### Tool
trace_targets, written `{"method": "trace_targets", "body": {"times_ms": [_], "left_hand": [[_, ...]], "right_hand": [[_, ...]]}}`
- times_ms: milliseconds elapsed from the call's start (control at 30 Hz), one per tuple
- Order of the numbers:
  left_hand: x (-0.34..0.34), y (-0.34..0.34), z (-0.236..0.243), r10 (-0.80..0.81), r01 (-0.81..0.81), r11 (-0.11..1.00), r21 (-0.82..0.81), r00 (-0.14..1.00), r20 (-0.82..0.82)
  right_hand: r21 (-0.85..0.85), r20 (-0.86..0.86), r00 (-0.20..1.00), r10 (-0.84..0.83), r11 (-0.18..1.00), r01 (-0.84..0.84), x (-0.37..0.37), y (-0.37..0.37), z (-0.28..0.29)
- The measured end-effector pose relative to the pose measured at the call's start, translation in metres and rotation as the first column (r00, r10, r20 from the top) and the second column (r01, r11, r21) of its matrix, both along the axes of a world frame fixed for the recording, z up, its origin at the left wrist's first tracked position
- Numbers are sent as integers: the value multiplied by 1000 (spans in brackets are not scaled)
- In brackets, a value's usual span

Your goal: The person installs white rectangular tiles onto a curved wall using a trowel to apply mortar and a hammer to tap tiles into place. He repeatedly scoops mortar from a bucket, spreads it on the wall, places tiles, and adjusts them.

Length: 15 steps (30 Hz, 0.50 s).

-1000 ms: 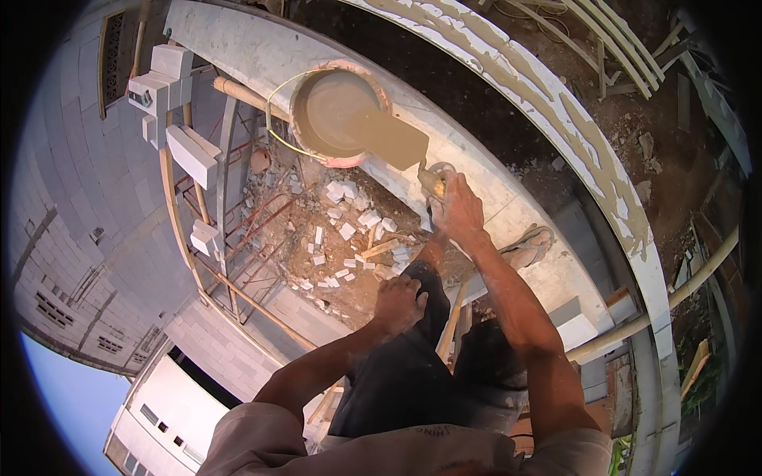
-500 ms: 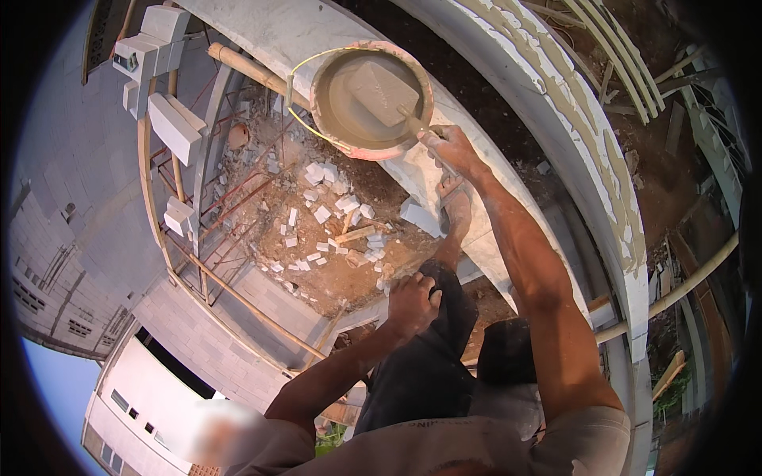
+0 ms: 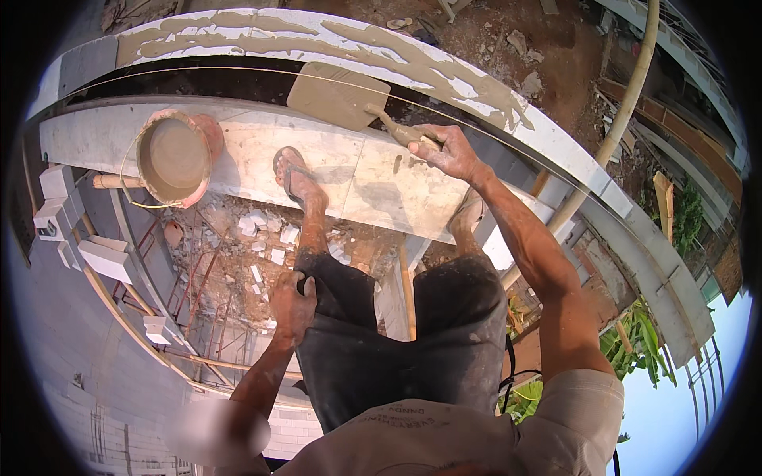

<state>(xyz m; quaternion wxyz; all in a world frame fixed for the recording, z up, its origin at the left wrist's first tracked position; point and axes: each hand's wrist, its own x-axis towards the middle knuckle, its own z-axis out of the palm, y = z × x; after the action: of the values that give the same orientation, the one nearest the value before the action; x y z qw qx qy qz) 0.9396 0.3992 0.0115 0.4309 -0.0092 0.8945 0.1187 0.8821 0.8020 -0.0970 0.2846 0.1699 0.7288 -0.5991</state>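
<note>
My right hand (image 3: 454,152) is closed round the handle of a trowel (image 3: 337,97). The trowel's wide, mortar-coated blade is over the dark gap between the plank walkway and the curved white block wall (image 3: 556,147). Wet grey mortar (image 3: 381,49) lies in uneven strips along the wall's top. My left hand (image 3: 292,308) rests at my left knee, its fingers curled against the dark trouser leg (image 3: 337,297). Left of my sandalled foot, a mortar-smeared bucket (image 3: 176,159) of grey mortar stands on the planks, its yellow wire handle hanging down.
A taut string (image 3: 444,105) runs along the wall. The plank walkway (image 3: 381,186) under my feet is raised above rubble (image 3: 262,246). White blocks (image 3: 107,258) sit on scaffolding at left. A bamboo pole (image 3: 631,95) slants past the wall at right.
The trowel has come out of the bucket and moved right, to the wall's near edge. My view has turned, so the bucket now appears farther left. My left hand stays on the knee.
</note>
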Motion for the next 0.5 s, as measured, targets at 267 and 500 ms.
{"method": "trace_targets", "body": {"times_ms": [267, 500], "left_hand": [[49, 54, -9, -250, 248, 967, -60, 967, -41], [77, 102, -18, -365, 362, 917, -169, 931, 12]], "right_hand": [[782, -109, 972, 207, 622, -45, 170, 220, -1], [862, -211, 958, 194, 500, 88, 288, 296, 5]]}}
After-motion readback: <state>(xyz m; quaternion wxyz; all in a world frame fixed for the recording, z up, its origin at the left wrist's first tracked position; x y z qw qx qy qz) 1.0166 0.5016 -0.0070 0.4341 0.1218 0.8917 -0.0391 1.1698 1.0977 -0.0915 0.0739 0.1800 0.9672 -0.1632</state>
